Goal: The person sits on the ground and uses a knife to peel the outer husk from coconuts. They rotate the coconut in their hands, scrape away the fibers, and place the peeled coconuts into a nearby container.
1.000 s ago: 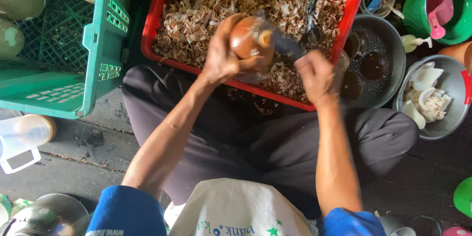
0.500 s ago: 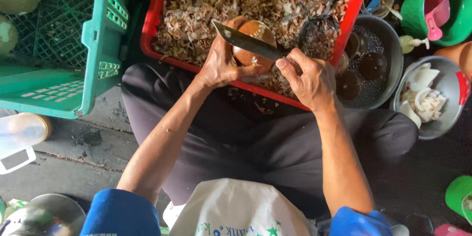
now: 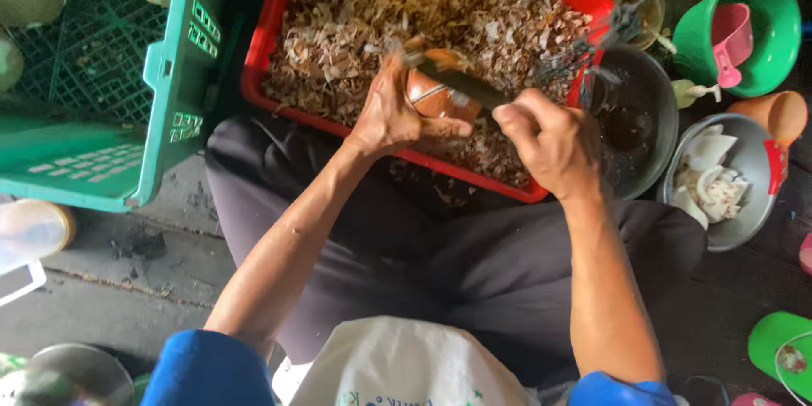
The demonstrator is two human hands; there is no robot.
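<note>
We saw the left hand point(image 3: 391, 114) cupped around a brown coconut point(image 3: 433, 95), its grip pressed tight on the rounded shell, thumb stretched out along the lower side. The coconut sat above the near edge of a red crate point(image 3: 269, 51) heaped with pale brown husk shavings point(image 3: 397, 0). The right hand point(image 3: 550, 142) was closed in a fist on the handle of a dark knife point(image 3: 461, 85), whose blade lay across the top of the coconut, touching it. Both forearms reached out over the person's lap, which was covered in dark trousers point(image 3: 474, 271).

To the left of the red crate stood a green plastic crate point(image 3: 173, 76). On the right, just beside the red crate, we noted a dark metal bowl point(image 3: 647, 118), and beyond it a grey bowl point(image 3: 744, 203) holding white coconut pieces point(image 3: 706, 178). Further back sat a green bucket point(image 3: 782, 25) with a pink scoop point(image 3: 732, 38) inside it.
</note>
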